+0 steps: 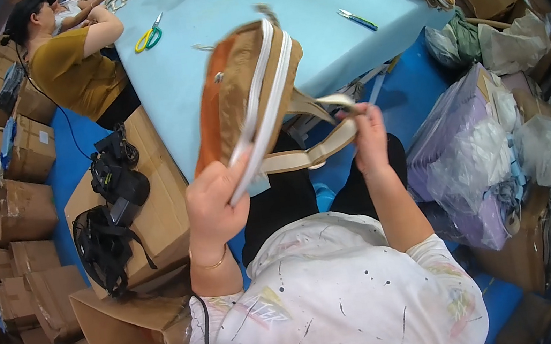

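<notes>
Holding: left hand (213, 205) is clamped on the lower end of a tan and orange bag (244, 95) with a white zip band.
Bag: raised above the lap, long axis running from 7 o'clock up to 1 o'clock.
Strap: cream strap (314, 149) leaves the bag toward 4 o'clock; right hand (369, 134) pinches its far end.
Nearer hand: the left, touching the bag itself; the right touches only the strap.
Surface: light blue table (310, 19) at 12 o'clock, with green scissors (149, 36) and blue scissors (357, 19).
Room: cardboard boxes (27, 207) at 9 o'clock, plastic-wrapped bundles (477, 151) at 3 o'clock, another person (66, 57) at 10 o'clock.
</notes>
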